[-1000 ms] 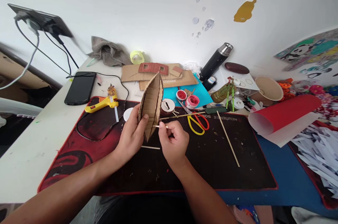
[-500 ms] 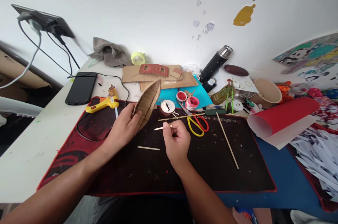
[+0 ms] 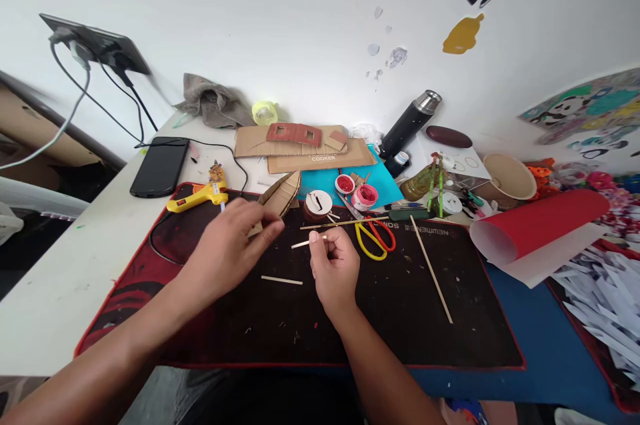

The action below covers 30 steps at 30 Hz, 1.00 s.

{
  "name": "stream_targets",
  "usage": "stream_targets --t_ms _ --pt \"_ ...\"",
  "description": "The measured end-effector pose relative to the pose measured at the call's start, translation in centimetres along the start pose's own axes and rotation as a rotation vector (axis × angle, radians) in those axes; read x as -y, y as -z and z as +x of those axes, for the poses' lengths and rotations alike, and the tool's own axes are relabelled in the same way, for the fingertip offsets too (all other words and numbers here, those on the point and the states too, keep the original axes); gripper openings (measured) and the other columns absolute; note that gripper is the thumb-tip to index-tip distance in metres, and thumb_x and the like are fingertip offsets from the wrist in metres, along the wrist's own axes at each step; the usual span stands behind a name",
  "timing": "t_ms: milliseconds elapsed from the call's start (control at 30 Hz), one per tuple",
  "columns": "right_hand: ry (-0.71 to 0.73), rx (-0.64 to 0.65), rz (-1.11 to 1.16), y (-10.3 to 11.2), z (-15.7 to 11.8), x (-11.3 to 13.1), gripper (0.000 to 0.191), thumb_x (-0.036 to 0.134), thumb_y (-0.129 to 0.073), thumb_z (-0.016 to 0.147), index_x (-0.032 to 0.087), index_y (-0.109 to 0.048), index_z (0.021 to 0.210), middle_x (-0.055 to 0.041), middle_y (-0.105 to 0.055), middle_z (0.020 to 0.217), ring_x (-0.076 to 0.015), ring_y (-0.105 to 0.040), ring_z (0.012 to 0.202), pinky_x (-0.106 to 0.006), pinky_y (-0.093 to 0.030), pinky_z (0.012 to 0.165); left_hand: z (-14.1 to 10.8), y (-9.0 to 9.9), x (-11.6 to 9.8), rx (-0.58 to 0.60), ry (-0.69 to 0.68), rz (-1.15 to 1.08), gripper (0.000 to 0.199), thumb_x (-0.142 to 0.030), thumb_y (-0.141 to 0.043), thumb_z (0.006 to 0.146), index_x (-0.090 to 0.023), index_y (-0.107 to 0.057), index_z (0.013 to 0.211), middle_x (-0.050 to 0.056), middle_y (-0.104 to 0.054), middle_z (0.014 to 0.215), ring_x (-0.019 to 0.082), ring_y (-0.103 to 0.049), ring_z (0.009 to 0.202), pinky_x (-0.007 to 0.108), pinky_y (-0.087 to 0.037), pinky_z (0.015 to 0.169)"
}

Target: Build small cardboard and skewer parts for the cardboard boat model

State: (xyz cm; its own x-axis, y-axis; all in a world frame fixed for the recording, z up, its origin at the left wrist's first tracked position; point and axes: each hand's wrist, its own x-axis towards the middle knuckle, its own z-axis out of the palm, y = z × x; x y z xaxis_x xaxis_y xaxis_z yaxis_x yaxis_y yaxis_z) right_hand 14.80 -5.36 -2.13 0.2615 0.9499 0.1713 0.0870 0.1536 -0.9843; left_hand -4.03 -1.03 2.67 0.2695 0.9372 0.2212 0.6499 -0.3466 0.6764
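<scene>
Between thumb and fingers of my right hand, a short pale wooden stick is pinched, its end pointing left. My left hand hovers over the left of the mat with its thumb apart from the fingers and nothing seen in it. Just behind it lies a boat-shaped cardboard piece, partly hidden by the hand. Another short stick lies on the mat between my hands. A long stick runs behind my right hand, beside yellow-and-red-handled scissors; one more long stick lies to the right.
A yellow glue gun and a phone lie at left. Behind are cardboard sheets, a lidded jar, red paint pots and a flask. A red paper roll is at right, on the dark mat's far side.
My left hand has let go of the cardboard piece, which now rests on the mat behind it. My right hand keeps the short stick in nearly the same place.
</scene>
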Motion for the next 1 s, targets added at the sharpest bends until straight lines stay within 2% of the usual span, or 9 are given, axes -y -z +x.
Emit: stream_targets --t_ms 100,200,433,633,767,1000 --pt "0.018 0.0 -0.011 0.0 -0.1 0.3 0.038 0.046 -0.067 0.103 0.024 -0.049 0.077 0.0105 -0.04 0.054 -0.009 -0.036 0.044 -0.021 -0.031 0.041 -0.8 -0.1 -1.0 0.187 -0.03 -0.13 0.031 -0.053 -0.059 0.102 -0.028 -0.076 0.094 0.004 -0.075 0.093 0.027 -0.066 0.093 0.039 -0.052 0.084" --pt "0.077 -0.01 -0.051 -0.1 -0.1 0.7 0.037 0.041 -0.066 0.102 0.024 -0.049 0.075 0.0101 -0.039 0.056 -0.0088 -0.035 0.046 -0.021 -0.032 0.043 -1.2 -0.6 -1.2 0.222 0.004 -0.177 0.029 -0.05 -0.06 0.101 -0.028 -0.075 0.091 0.003 -0.074 0.091 0.025 -0.066 0.09 0.037 -0.052 0.081" --pt "0.25 -0.043 -0.167 -0.3 -0.1 1.9 0.03 0.026 -0.066 0.1 0.023 -0.053 0.074 0.0095 -0.041 0.057 -0.0084 -0.038 0.047 -0.02 -0.034 0.045 -1.4 -0.5 -1.4 0.128 0.043 -0.209 0.025 -0.048 -0.062 0.1 -0.029 -0.078 0.093 0.002 -0.078 0.093 0.024 -0.069 0.09 0.037 -0.054 0.082" --pt "0.382 -0.007 -0.245 -0.4 -0.6 2.5 0.023 0.022 -0.067 0.101 0.022 -0.06 0.079 0.0076 -0.053 0.055 -0.0082 -0.045 0.044 -0.02 -0.039 0.046 -1.3 -0.3 -1.6 0.056 0.036 -0.162 0.019 -0.038 -0.065 0.093 -0.027 -0.081 0.091 0.003 -0.079 0.087 0.023 -0.072 0.084 0.036 -0.056 0.078" --pt "0.386 -0.012 -0.26 -0.4 -0.6 2.7 0.024 0.024 -0.066 0.101 0.022 -0.06 0.078 0.0072 -0.054 0.055 -0.0083 -0.045 0.044 -0.02 -0.039 0.046 -1.3 0.0 -2.3 0.028 0.028 -0.143 0.018 -0.035 -0.064 0.092 -0.025 -0.078 0.085 0.002 -0.077 0.083 0.021 -0.07 0.078 0.033 -0.055 0.073" --pt "0.373 -0.052 -0.182 -0.5 -0.5 3.2 0.026 0.02 -0.067 0.1 0.022 -0.057 0.077 0.0092 -0.046 0.057 -0.0074 -0.042 0.046 -0.019 -0.036 0.047 -1.3 -0.2 -3.1 -0.062 -0.01 -0.108 0.011 -0.023 -0.064 0.089 -0.023 -0.073 0.084 -0.002 -0.072 0.077 0.016 -0.067 0.071 0.028 -0.051 0.067"
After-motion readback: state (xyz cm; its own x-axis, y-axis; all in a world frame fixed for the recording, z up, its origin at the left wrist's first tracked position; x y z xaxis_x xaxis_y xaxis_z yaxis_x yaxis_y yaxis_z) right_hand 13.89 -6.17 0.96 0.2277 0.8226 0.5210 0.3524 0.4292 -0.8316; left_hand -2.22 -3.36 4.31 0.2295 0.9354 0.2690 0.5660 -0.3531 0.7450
